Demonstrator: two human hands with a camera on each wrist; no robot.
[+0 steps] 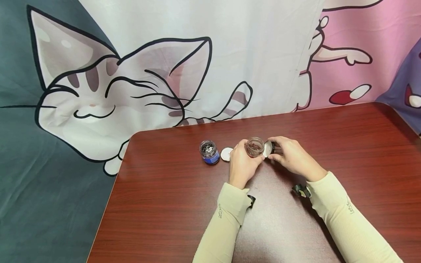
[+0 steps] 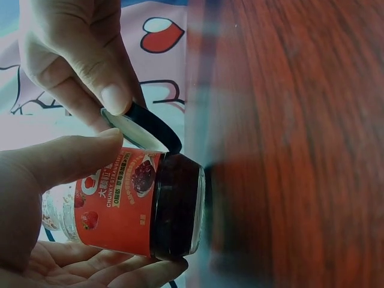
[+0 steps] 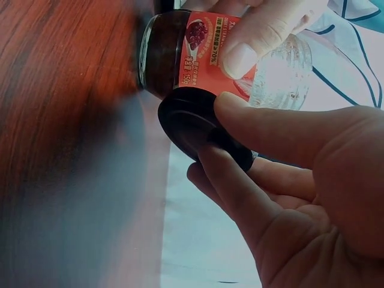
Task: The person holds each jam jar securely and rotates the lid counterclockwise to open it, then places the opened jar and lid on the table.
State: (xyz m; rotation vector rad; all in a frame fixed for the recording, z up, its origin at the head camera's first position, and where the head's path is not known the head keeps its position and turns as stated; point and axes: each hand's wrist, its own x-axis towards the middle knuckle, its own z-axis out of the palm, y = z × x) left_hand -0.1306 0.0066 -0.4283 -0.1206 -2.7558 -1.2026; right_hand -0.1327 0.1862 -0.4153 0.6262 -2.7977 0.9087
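Note:
My left hand (image 1: pixel 242 164) grips an uncapped glass jam jar (image 1: pixel 255 147), thumb on one side and fingers round the other. A red label (image 2: pixel 120 207) wraps the jar, with dark red jam inside near its bottom. Pinched between the thumb and fingers of my right hand (image 1: pixel 292 155) is a black lid (image 3: pixel 189 123) with a pale inside. The lid stands tilted on edge close beside the jar's label, its pale inside toward the jar. Whether the jar's base touches the table cannot be told.
Left of the hands, a second uncapped jar (image 1: pixel 209 155) with a blue label and dark contents stands upright on the reddish-brown table (image 1: pixel 158 190). Another lid (image 1: pixel 226 154) lies pale side up between that jar and my left hand. A cartoon-printed curtain (image 1: pixel 263 44) hangs behind the table.

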